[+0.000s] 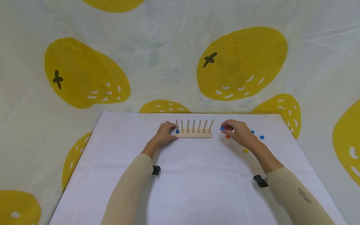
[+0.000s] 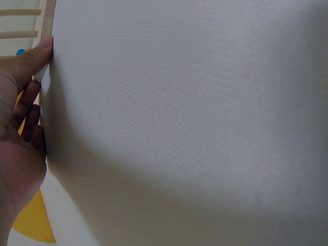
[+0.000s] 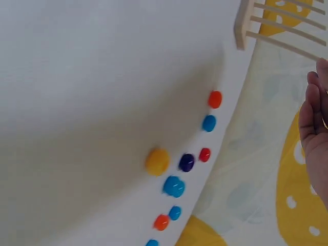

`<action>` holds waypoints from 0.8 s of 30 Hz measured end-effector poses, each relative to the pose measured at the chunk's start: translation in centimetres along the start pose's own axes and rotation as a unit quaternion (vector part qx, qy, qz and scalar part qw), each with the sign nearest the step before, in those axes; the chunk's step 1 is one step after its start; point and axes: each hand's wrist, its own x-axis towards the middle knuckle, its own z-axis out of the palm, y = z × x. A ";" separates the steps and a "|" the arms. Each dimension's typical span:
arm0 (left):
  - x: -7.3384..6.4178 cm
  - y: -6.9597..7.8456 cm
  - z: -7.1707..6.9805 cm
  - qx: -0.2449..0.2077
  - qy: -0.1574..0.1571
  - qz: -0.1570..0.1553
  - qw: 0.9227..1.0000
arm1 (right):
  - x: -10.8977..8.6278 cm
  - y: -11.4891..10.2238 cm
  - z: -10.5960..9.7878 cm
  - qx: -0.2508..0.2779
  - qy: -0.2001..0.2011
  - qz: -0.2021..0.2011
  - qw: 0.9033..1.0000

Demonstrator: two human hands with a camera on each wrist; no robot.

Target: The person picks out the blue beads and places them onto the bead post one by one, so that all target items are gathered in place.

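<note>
A wooden peg rack (image 1: pixel 194 135) with a row of several upright pegs stands toward the back of the table. One blue bead (image 1: pixel 177 131) sits low on its leftmost peg. My left hand (image 1: pixel 164 132) grips the left end of the rack's base, thumb at the front edge and fingers behind. To the right of the rack, my right hand (image 1: pixel 237 131) pinches another blue bead (image 1: pixel 222 128) between thumb and fingertips, above the table. In the right wrist view, that held bead is out of sight beyond the right hand (image 3: pixel 316 123).
Loose beads lie on the white table (image 1: pixel 197 187) at the right: an orange bead (image 1: pixel 228 136), a yellow bead (image 1: pixel 246 150) and a blue bead (image 1: pixel 262 137) among them. The right wrist view adds a dark purple bead (image 3: pixel 187 162). A fruit-patterned cloth (image 1: pixel 168 62) hangs behind.
</note>
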 end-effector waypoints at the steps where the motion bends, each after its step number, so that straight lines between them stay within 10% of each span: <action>1: 0.0 0.0 0.0 -0.002 0.000 0.000 1.000 | 0.3 -0.3 -0.1 -0.002 0.002 -0.005 1.000; 10: 0.1 -0.1 0.1 -0.004 -0.001 -0.004 1.000 | 3.5 -3.0 -0.4 0.015 0.026 -0.069 0.997; 24: 0.1 -0.2 0.0 0.002 -0.002 -0.002 1.000 | 7.3 -6.6 1.1 0.038 -0.010 -0.059 0.997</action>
